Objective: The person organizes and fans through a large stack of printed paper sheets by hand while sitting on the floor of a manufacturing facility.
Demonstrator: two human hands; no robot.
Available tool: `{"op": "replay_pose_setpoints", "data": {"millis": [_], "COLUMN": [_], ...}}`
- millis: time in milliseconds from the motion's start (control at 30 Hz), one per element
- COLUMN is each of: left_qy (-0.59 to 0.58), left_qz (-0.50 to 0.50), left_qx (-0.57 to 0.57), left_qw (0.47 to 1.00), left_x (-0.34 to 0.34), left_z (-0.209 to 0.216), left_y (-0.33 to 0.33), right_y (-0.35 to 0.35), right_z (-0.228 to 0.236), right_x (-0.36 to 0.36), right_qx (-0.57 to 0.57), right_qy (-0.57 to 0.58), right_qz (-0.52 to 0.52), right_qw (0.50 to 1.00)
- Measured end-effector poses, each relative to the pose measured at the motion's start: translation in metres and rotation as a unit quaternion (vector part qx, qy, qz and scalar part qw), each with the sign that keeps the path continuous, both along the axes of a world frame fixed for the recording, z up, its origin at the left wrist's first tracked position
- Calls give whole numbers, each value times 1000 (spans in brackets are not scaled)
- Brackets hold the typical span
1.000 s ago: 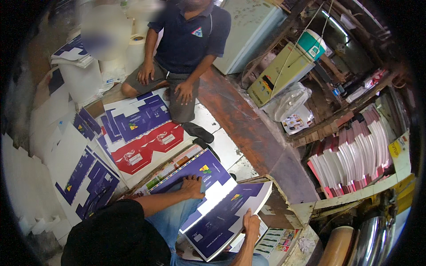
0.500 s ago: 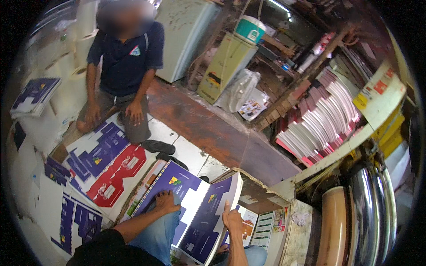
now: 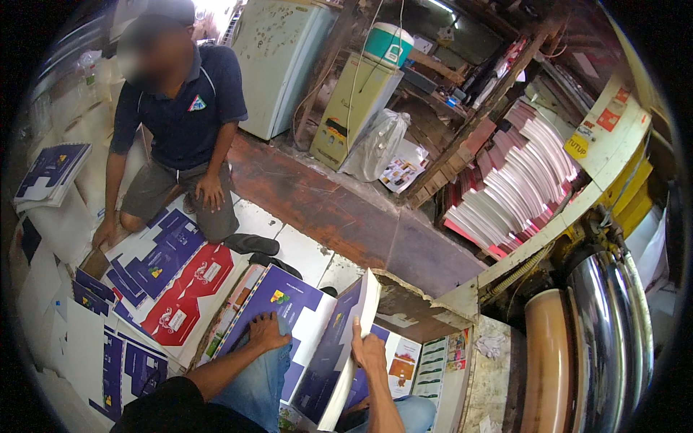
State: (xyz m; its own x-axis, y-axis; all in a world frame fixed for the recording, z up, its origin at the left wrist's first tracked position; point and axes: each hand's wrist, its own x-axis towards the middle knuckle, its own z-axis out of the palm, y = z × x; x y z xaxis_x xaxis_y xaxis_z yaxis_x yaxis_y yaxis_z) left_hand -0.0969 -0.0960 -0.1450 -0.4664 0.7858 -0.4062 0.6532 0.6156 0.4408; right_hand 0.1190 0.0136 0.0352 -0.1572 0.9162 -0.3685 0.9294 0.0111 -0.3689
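Note:
My left hand (image 3: 268, 332) lies on a purple and white printed sheet (image 3: 285, 294), beside my jeans-clad knee (image 3: 263, 379). Its fingers are stretched out and hold nothing. With the thumb on the front face, my right hand (image 3: 369, 352) grips the right edge of a thick stack of printed sheets (image 3: 328, 361). That stack stands tilted up, its pale cut edge toward the right; the fingertips behind it are hidden. Other printed sheets (image 3: 401, 368) with an orange-brown picture lie beyond my right hand.
Across from me a person in a dark shirt (image 3: 184, 108) kneels by more purple sheets (image 3: 170, 252) and a red cut-out sheet (image 3: 191, 303). At right stand shiny metal rollers (image 3: 606, 325) and a brown roller (image 3: 546, 346). Stacked paper (image 3: 516, 187) fills a shelf behind.
My right hand has shifted slightly left, and the stack it holds stands more steeply. My left hand stays in place. The other person's arm has moved out to the left, their hand now low beside the sheets.

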Motion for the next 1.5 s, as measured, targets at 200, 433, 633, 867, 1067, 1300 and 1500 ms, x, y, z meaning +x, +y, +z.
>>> {"op": "replay_pose_setpoints", "data": {"millis": [200, 433, 633, 867, 1067, 1300, 1500], "left_qy": [18, 17, 34, 39, 22, 22, -19], "left_qz": [0, 2, 14, 14, 14, 46, -136], "left_qx": [7, 22, 30, 38, 20, 38, 503], "left_qw": [1000, 1000, 999, 998, 999, 998, 853], "left_x": [0, 2, 2, 1, -1, 0, 31], "left_z": [-4, -1, 6, -1, 3, 4, 87], "left_y": [-1, 2, -1, -1, -1, -3, -10], "right_y": [-4, -14, -13, -13, -13, -14, -13], "right_z": [-13, -15, 1, 5, 2, -3, -8], "right_x": [-8, -6, -9, -13, -15, -11, -9], "right_qx": [36, 68, 32, 36, 37, 88, 94], "right_qy": [17, 64, 59, -4, -2, -21, -25], "right_qz": [74, 32, 8, 43, 40, 57, 46], "right_qw": [996, 995, 998, 998, 998, 994, 994]}}
